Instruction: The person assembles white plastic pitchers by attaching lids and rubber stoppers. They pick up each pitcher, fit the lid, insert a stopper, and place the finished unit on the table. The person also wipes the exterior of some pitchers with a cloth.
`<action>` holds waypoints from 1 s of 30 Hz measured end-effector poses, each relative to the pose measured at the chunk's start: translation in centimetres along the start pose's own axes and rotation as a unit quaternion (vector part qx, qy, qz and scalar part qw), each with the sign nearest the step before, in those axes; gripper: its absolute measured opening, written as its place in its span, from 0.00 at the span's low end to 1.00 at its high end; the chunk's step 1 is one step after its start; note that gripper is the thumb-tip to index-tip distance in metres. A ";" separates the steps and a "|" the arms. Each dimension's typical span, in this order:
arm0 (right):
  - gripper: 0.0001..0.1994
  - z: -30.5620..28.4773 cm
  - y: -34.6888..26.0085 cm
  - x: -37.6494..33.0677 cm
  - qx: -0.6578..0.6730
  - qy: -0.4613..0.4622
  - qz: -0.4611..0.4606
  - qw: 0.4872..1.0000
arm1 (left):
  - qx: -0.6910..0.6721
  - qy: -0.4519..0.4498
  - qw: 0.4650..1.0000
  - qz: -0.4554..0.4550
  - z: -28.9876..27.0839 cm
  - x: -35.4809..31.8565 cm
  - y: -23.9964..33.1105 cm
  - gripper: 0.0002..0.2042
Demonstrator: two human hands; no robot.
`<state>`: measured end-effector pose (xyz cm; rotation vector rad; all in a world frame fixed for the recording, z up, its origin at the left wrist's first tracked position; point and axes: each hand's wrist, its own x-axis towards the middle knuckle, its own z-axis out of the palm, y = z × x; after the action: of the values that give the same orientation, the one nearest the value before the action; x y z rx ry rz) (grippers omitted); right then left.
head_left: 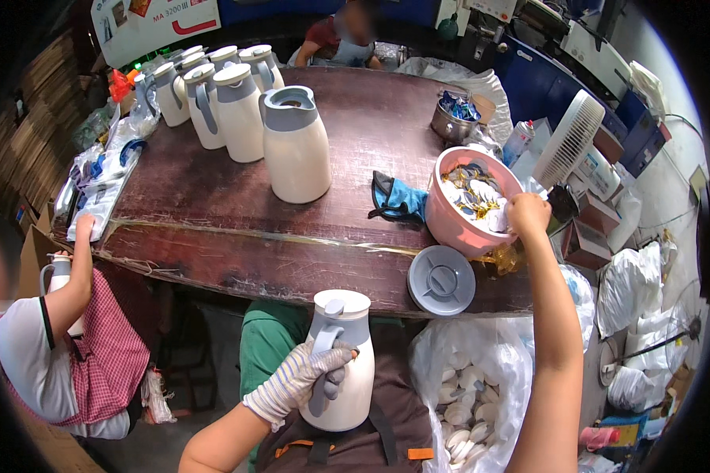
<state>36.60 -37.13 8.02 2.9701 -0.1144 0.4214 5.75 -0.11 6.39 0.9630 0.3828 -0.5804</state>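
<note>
My left hand (296, 382), in a striped work glove, grips the grey handle of a cream thermos jug (341, 359) held upright over my lap. My right hand (527, 214) is bare and reaches into a pink bowl (448, 223) of small white and gold parts at the table's right end; its fingers are bunched, and what they hold is hidden. A grey round lid (442, 280) lies on the table edge between the jug and the bowl. Another cream jug (296, 146) with an open grey collar stands mid-table.
Several lidded cream jugs (213, 98) stand at the far left of the dark wooden table (237, 236). A blue cloth (398, 199), a metal bowl (452, 122) and a white fan (569, 140) sit right. A clear bag of white caps (469, 394) hangs below. A person (55, 347) sits left, another (339, 35) far side.
</note>
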 end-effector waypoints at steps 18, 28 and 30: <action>0.14 -5.6 -18.5 -26.8 0.554 -0.325 -0.215 0.736 | 0.038 0.050 0.989 0.136 -4.2 -0.3 -2.9 0.21; 0.12 -5.6 -16.6 -27.1 0.603 -0.490 -0.116 0.618 | -0.079 0.119 0.983 0.114 -5.2 -0.3 -3.9 0.09; 0.11 -6.0 -15.6 -26.6 0.634 -0.604 -0.036 0.482 | -0.221 0.118 0.960 0.123 -4.9 -0.9 -4.1 0.08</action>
<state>10.95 -19.36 4.22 3.4040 0.3581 -2.8491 2.28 2.51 1.57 0.6332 0.5692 -0.1382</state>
